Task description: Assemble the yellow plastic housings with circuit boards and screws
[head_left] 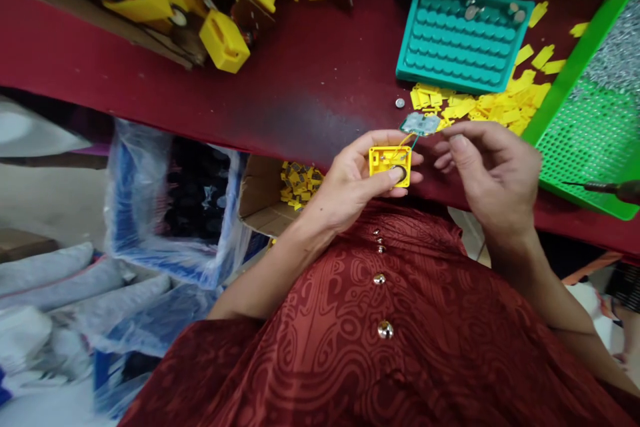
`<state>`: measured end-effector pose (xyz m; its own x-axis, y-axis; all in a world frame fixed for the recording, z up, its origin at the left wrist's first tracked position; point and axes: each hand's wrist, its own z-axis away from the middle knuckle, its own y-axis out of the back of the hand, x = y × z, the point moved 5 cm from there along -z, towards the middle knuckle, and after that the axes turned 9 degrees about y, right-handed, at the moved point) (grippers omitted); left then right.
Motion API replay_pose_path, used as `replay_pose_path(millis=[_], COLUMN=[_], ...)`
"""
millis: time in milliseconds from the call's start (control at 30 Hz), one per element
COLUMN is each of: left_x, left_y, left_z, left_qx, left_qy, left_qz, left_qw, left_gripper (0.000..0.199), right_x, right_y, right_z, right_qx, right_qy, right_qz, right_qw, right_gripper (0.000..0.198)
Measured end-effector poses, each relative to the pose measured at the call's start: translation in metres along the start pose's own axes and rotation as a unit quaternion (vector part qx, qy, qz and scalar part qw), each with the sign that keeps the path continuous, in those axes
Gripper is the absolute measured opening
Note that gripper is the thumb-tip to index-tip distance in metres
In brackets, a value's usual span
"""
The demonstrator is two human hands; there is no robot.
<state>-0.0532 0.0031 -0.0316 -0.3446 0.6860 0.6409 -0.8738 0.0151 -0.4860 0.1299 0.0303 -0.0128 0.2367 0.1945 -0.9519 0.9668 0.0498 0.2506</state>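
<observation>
My left hand [353,177] is closed around a small yellow plastic case [383,159], its open side facing up. The left thumb presses on a dark round piece [399,174] in the case's corner. Thin wires [411,140] lead from the case to a greyish, translucent-looking part with a green edge [420,123], just beyond the fingers. To the right, my right hand [493,170] has its thumb and forefinger drawn together beside that part. Whatever they pinch, if anything, is too small to make out. A silver button cell [399,103] lies on the red tabletop [300,90].
Beyond my hands, a teal tray [463,37] holds a few button cells. Many yellow plastic pieces [520,100] lie beside a green basket [575,140] of small metal parts. A screwdriver [600,187] overlaps the basket. Yellow housings [225,40] stand at upper left, a cardboard box [263,197] below.
</observation>
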Motion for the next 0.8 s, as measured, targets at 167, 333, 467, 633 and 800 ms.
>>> replay_pose_path(millis=[167, 333, 467, 633, 800], left_x=[0.000, -0.001, -0.004, -0.010, -0.012], left_y=[-0.002, 0.000, 0.002, 0.012, 0.011], left_z=[0.000, 0.000, 0.001, -0.007, -0.013], left_qx=[-0.038, -0.047, -0.054, -0.002, -0.014], left_qy=[0.026, 0.022, 0.015, 0.015, 0.013], left_qz=[0.017, -0.004, -0.006, 0.007, 0.043], left_qw=[0.999, 0.999, 0.998, 1.000, 0.999], left_gripper=[0.044, 0.047, 0.045, 0.054, 0.053], right_x=[0.010, 0.025, 0.030, 0.005, -0.036], right_y=[-0.008, -0.022, -0.024, -0.020, -0.026], right_z=[-0.014, -0.026, -0.038, -0.051, -0.048], right_qx=[-0.092, -0.132, -0.160, -0.157, -0.100], right_qy=[-0.154, -0.210, -0.128, -0.033, 0.057], right_qz=[-0.113, -0.184, -0.185, -0.109, -0.020], right_qw=[0.977, 0.951, 0.961, 0.981, 0.993], right_gripper=[0.061, 0.062, 0.051, 0.030, 0.013])
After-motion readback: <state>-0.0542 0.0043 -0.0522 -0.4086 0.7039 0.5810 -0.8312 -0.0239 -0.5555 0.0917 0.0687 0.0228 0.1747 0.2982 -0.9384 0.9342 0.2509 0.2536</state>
